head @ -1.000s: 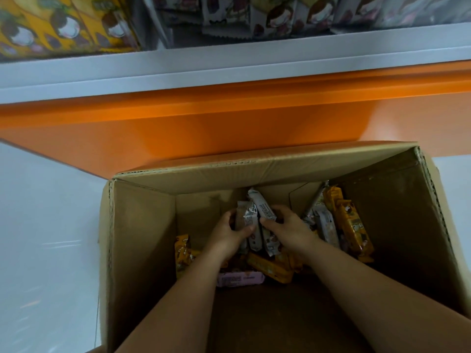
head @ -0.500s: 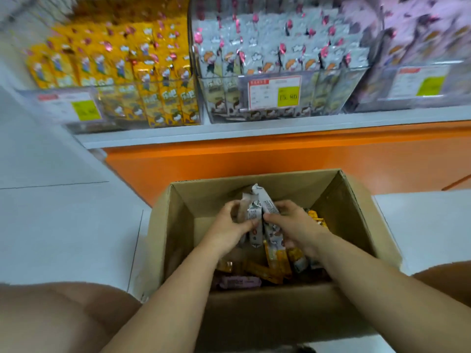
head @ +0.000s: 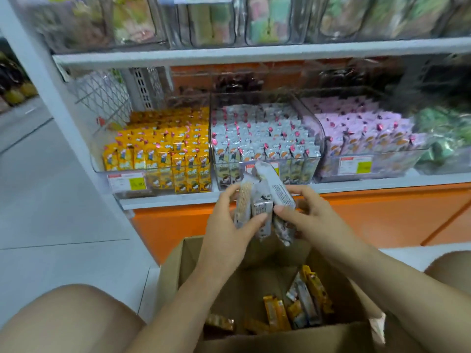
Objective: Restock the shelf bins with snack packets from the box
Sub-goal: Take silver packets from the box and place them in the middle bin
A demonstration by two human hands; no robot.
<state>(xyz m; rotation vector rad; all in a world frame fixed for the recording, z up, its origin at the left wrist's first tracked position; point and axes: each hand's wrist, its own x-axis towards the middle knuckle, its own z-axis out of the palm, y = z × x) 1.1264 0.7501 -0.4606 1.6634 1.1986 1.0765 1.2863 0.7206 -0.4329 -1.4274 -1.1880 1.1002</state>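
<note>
Head | left grip [head: 226,230], right grip [head: 308,220] hold grey packets [head: 279,191] | print unreadable

Lower shelf [head: 178,201]: left bin [head: 127,183], middle bin [head: 316,138] and right bin [head: 382,168] side by side. Upper shelf [head: 254,53] above. Box [head: 173,276] before the shelf, loose packets [head: 305,301] in it. Packet bundle [head: 262,202] between left hand [head: 229,225] and right hand [head: 313,220], above box, before middle bin.

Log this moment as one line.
left hand: grips grey packets | right hand: grips same bunch | position: above box, before middle bin
</note>
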